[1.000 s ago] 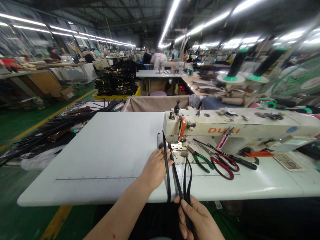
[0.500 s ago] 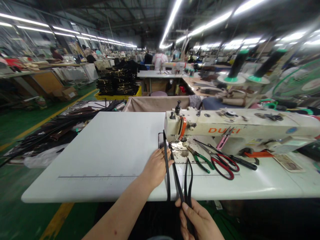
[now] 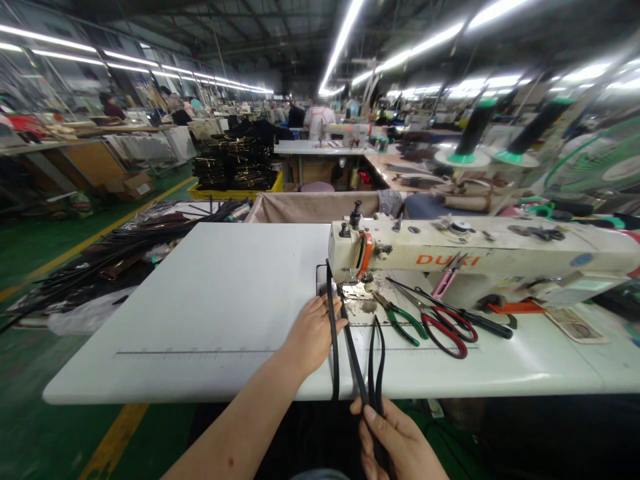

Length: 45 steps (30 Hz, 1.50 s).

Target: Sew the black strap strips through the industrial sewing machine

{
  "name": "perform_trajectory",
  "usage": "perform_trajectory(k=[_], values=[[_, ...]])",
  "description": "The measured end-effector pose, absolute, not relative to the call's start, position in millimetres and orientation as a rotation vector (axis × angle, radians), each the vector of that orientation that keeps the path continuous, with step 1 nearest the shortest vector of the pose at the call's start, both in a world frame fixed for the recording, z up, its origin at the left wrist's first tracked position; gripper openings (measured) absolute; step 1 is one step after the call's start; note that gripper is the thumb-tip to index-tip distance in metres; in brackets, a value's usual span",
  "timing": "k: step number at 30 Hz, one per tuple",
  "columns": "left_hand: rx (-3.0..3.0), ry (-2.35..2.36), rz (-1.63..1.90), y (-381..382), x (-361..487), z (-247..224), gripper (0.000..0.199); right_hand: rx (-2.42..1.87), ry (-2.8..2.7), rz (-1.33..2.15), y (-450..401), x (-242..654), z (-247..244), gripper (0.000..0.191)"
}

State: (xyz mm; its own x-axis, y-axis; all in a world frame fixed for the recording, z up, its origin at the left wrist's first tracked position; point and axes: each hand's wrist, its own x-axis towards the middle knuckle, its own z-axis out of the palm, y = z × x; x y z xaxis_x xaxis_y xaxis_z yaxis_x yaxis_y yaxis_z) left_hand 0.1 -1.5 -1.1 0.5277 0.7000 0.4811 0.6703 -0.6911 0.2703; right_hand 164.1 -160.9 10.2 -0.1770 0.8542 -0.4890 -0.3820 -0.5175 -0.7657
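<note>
My left hand [image 3: 311, 335] lies flat on the sewing machine bed, fingers stretched toward the needle area. One black strap [image 3: 334, 347] crosses over its fingers and hangs past the table's front edge. Beside the thumb, a second length of black strap [image 3: 353, 353] runs from the presser foot down to my right hand [image 3: 387, 437]. That hand is closed around it and a looped black strap [image 3: 371, 360] at the table edge. The sewing machine [image 3: 450, 247] stands just beyond and to the right. Where the strap meets the needle is partly hidden.
Green-handled pliers [image 3: 403, 321], red-handled scissors [image 3: 450, 330] and a black-handled tool [image 3: 487, 325] lie right of the needle. Pink snips [image 3: 443, 283] lean on the machine. A beige fabric bin [image 3: 310, 208] stands behind the white table [image 3: 225, 293]. Thread cones [image 3: 473, 133] rise at the back right.
</note>
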Motion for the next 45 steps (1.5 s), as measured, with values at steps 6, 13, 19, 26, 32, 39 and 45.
perform_trajectory(k=[6,13,19,26,32,39,45], values=[[2.679,1.234,0.891,-1.0,0.1,-4.1,0.034,-1.192,-0.619,1.812,-160.1,163.2,12.0,0.048],[2.668,1.213,0.909,-1.3,-0.3,-3.1,0.035,-1.186,-0.621,1.820,-159.4,164.0,9.2,0.047],[2.668,1.232,0.897,-1.6,-0.4,-4.8,0.036,-1.181,-0.620,1.832,-161.6,163.7,8.1,0.046],[2.670,1.231,0.887,0.1,-0.4,-7.1,0.035,-1.186,-0.604,1.817,-159.4,161.8,12.8,0.049],[2.662,1.246,0.908,-2.1,0.6,-4.3,0.035,-1.190,-0.578,1.830,-161.6,162.3,13.8,0.052],[2.691,1.244,0.915,-2.6,1.2,-3.8,0.034,-1.236,-0.570,1.845,-160.2,160.2,13.2,0.059],[2.698,1.228,0.888,-1.9,0.3,-3.3,0.034,-1.219,-0.568,1.842,-160.8,161.4,12.7,0.058]])
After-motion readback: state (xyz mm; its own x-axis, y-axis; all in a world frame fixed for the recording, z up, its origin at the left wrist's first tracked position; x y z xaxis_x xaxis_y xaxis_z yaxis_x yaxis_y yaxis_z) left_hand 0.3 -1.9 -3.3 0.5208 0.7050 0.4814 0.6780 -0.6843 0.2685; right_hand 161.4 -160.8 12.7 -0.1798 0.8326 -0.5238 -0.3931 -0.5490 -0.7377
